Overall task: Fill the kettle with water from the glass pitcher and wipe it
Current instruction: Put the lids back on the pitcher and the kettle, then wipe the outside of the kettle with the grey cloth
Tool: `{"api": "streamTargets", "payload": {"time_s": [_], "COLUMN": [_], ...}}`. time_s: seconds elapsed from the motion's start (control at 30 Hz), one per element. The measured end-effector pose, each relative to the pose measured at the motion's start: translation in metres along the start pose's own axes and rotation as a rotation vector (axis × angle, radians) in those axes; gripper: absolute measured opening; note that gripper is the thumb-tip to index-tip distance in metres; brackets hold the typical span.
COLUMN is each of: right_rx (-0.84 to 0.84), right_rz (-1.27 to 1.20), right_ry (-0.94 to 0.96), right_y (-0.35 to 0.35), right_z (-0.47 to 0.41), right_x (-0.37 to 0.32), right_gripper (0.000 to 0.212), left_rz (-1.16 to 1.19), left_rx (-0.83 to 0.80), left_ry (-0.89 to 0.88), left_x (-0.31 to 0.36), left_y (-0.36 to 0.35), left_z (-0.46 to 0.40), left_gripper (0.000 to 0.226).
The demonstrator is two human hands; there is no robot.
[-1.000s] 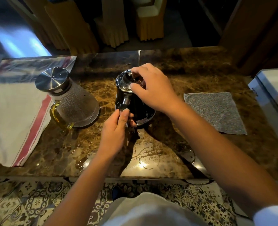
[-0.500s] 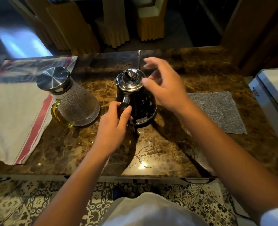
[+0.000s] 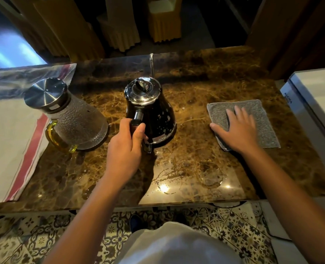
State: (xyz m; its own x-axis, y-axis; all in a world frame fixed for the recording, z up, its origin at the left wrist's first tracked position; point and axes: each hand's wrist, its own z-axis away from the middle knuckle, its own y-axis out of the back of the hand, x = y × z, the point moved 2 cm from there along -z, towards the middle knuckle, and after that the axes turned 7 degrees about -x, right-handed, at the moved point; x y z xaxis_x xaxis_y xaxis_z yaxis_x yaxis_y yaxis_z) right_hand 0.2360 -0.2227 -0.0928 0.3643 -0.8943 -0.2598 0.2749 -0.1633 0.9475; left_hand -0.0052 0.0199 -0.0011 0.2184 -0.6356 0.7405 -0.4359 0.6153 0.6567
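A black gooseneck kettle [image 3: 158, 113] with a shiny steel lid stands in the middle of the brown marble counter [image 3: 196, 161], water drops on its side. My left hand [image 3: 126, 143] grips the kettle's handle at its near side. To the left stands the textured glass pitcher [image 3: 75, 121] with a steel lid and a yellow handle. To the right lies a grey cloth [image 3: 261, 115], and my right hand [image 3: 238, 128] rests flat on its near left part with fingers spread.
A white towel with a red stripe [image 3: 11, 141] covers the counter's left end. A white appliance [image 3: 318, 100] stands at the right edge. Water splashes shine on the counter in front of the kettle. Covered chairs [image 3: 119, 25] stand beyond the counter.
My right hand left the kettle's lid and moved right onto the grey cloth. My left hand stayed on the handle. The lid sits on the kettle.
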Motion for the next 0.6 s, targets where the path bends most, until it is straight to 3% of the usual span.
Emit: {"api": "streamTargets", "payload": {"time_s": [0.2, 0.3, 0.4, 0.47, 0.6], "right_rx": [0.233, 0.219, 0.169, 0.077, -0.022], "right_rz": [-0.281, -0.529, -1.093, -1.475, -1.808], "right_ry": [0.113, 0.076, -0.063, -0.141, -0.145], "right_y": [-0.002, 0.008, 0.025, 0.032, 0.044], "right_z": [0.01, 0.017, 0.022, 0.023, 0.024], "right_x": [-0.001, -0.008, -0.023, -0.036, -0.06], "right_gripper": [0.028, 0.022, 0.008, 0.011, 0.008], "left_rz": [-0.019, 0.04, 0.076, 0.104, 0.079], "left_rx": [0.007, -0.063, -0.101, -0.112, -0.168], "left_ry": [0.001, 0.048, 0.074, 0.087, 0.089], "left_x": [0.004, 0.008, 0.016, 0.021, 0.024], "left_y": [0.001, 0.004, 0.005, 0.007, 0.018], "left_z": [0.0, 0.003, 0.014, 0.02, 0.023], "left_gripper": [0.038, 0.044, 0.046, 0.044, 0.033]}}
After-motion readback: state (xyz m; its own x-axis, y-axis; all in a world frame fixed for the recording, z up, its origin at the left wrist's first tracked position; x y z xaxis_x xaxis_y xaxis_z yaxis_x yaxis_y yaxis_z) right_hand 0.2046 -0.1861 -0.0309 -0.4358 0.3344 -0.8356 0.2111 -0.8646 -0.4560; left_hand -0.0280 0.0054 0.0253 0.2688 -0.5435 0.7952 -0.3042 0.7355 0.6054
